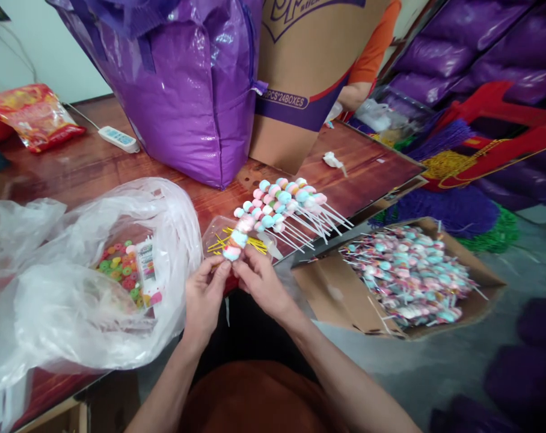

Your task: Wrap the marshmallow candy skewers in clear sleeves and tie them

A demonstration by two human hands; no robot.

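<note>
Marshmallow stack (237, 237): one piece, found on the near side of the purple bag (187, 114), slightly right of its bottom corner, tilted, between both hands.
Worktop (367, 150): dark red-brown, glossy; runs beneath the purple bag and out to both sides of it.
Purple bag: bulky, shiny, upright; taken as the landmark.
Printed carton (279, 141): upright, directly right of the purple bag.
White plastic bag (176, 231): crumpled, near side and left of the purple bag; coloured candy rings (128, 276) visible in it.
Cardboard box (331, 300): well right of the purple bag and nearer the person; heaped with marshmallow sticks.
Row of marshmallow sticks (273, 204): just right of the purple bag's bottom corner, white ends pointing right and nearer.
Left hand (207, 285) grip: thumb and forefinger drawn together, pinching the stack's lower end.
Right hand (257, 276) grip: fingertips likewise closed in at that end, beside the left.
Stack, handling: judged light, soft and easily dented; a firm squeeze would probably deform it.
Stack, hold point: lower end advised, by light pinch; core and any wrapping cannot be confirmed.
Yellow strips (257, 243): loose, just behind the stack, near side of the purple bag.
</note>
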